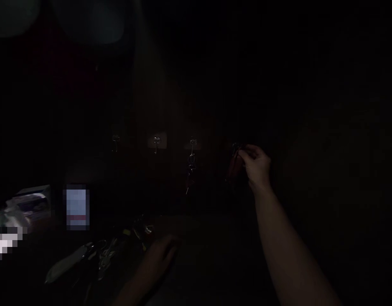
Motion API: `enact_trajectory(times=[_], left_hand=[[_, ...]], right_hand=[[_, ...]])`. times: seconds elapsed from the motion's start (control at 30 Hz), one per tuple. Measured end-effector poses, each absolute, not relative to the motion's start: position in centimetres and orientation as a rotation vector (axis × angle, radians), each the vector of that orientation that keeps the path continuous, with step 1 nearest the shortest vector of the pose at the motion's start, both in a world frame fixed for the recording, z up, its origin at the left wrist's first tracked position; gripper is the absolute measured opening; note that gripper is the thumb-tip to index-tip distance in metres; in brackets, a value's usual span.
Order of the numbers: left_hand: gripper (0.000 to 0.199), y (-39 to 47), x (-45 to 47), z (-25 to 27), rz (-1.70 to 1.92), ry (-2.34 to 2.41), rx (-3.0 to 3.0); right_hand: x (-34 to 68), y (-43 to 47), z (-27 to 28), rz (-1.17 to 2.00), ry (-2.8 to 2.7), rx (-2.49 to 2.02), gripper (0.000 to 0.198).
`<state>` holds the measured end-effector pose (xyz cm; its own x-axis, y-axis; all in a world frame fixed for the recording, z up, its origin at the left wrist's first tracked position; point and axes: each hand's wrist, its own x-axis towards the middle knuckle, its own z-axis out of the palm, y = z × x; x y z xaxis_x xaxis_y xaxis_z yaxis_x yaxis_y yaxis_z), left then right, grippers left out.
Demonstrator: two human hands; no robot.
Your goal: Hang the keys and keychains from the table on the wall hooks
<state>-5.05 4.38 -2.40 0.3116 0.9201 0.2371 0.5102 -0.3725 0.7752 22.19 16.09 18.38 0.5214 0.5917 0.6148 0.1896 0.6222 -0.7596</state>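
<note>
The scene is very dark. My right hand (258,163) is raised at the wall on the right, thumb and fingers pinched at the top of a dark red hanging item (234,168), perhaps a key holder; its exact kind is lost in the dark. Left of it, a bunch of keys (191,165) hangs from a metal hook (193,142). Low in the middle, my left hand (162,248) rests over the surface, its fingers loosely apart and nothing visible in them. Beside it lie several keys on rings (143,229).
Two more hooks, one in the middle (157,140) and one farther left (116,138), carry nothing visible. A pale elongated object (68,262) lies with more keys (105,257) at lower left. Behind are a blurred-out bright panel (77,208) and a box (33,204).
</note>
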Motion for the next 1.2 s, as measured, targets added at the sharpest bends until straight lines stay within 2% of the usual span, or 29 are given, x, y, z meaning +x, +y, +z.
enact_trajectory(times=[0.17, 0.53, 1.03, 1.2], left_hand=[[0.022, 4.3, -5.0, -2.2, 0.893, 1.281, 1.991], [0.023, 4.1, -5.0, -1.6, 0.867, 1.234, 1.981], [0.021, 4.4, -5.0, -2.2, 0.906, 1.244, 2.027], [0.021, 4.6, -5.0, -2.9, 0.916, 1.246, 2.055]], right_hand=[[22.0, 15.2, 18.7, 0.169, -1.024, -0.938, 0.023], [22.9, 17.0, 17.1, 0.189, -1.153, -0.941, 0.020], [22.4, 16.5, 16.4, 0.051, -1.191, -0.970, 0.012], [21.7, 15.6, 15.3, 0.038, -1.213, -1.012, 0.019]])
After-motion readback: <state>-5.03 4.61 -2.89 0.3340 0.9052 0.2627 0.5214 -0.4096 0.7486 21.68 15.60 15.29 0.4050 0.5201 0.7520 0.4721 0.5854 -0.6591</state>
